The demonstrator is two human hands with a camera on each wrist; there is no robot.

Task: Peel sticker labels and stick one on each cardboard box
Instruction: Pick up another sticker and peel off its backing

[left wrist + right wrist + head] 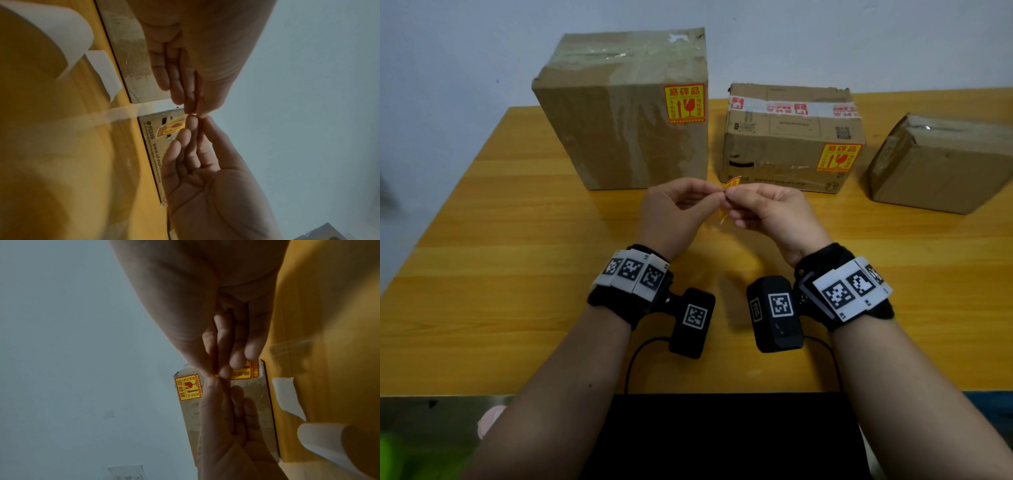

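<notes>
The sticker label [732,182] sits pinched between my left hand [674,212] and right hand [770,212], fingertips closed on it above the tabletop [517,240]. Its long axis runs roughly upright. The unlabelled cardboard box [941,164] lies far right, nearer my right hand.

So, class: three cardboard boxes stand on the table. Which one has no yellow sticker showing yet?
The rightmost box. The tall left box and the middle box each show a yellow label on the front; its visible faces show none.
</notes>
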